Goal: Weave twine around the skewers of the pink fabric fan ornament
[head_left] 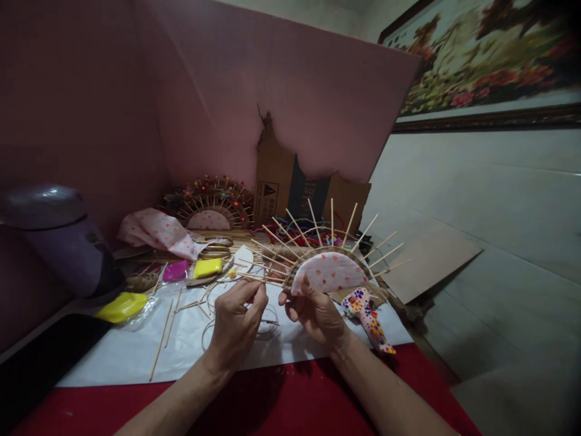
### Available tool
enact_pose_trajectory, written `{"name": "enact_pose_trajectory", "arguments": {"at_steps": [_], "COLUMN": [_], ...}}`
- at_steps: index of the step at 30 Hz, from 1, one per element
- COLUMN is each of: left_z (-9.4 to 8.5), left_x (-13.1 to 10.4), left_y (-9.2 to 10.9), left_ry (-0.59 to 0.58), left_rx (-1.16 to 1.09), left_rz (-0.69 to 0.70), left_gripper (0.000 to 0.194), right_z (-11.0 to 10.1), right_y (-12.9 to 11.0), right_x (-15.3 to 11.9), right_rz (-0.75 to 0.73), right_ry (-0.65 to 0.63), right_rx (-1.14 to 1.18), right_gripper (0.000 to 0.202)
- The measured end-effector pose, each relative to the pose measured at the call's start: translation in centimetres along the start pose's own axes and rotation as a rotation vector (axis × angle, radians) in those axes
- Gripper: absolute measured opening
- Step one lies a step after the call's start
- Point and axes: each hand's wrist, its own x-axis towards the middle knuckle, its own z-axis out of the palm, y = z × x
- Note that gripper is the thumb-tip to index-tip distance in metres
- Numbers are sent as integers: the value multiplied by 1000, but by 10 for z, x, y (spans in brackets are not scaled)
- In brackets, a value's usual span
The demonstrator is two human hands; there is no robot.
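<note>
My right hand (318,312) grips the lower left edge of a half-round piece (333,271), its thumb on pink fabric with red spots. Woven cord borders the curved edge, and thin wooden sticks (315,221) fan outward from it. To the left, my left hand (240,318) is closed in a pinch near the lowest left-hand sticks; what lies between its fingertips is too small to make out. A loop of thin cord (207,333) lies on the white sheet behind and beside my left hand.
On the white sheet (109,357) lie loose sticks (161,339), yellow packets (122,307) and a floral-patterned object (370,318). Behind are scissors (215,248), spotted cloth (158,232), a decorated half-round piece (209,218) and cardboard (275,175). A purple container (63,236) stands left.
</note>
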Motion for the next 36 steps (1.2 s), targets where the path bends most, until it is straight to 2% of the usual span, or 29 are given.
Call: {"name": "enact_pose_trajectory", "arguments": {"at_steps": [3, 9, 15, 20, 26, 33, 36], "left_z": [2, 5, 5, 6, 8, 9, 10], "left_x": [1, 2, 1, 2, 1, -4, -5], "left_y": [0, 8, 10, 5, -3, -11, -12], "left_ry": [5, 46, 140, 124, 111, 75, 76], "left_rx": [-106, -500, -684, -690, -562, -240, -243], "left_rz": [-85, -382, -452, -401, -322, -15, -42], "left_gripper": [20, 10, 9, 10, 12, 16, 14], "right_z": [0, 0, -4, -4, -2, 0, 0], "right_y": [0, -3, -1, 1, 1, 0, 0], "right_x": [0, 0, 0, -1, -1, 0, 0], "right_rz": [4, 19, 34, 55, 53, 33, 28], "right_ry": [-6, -5, -14, -1, 7, 24, 26], "right_rx": [6, 0, 46, 51, 48, 48, 44], "right_gripper": [32, 33, 33, 33, 31, 29, 31]}}
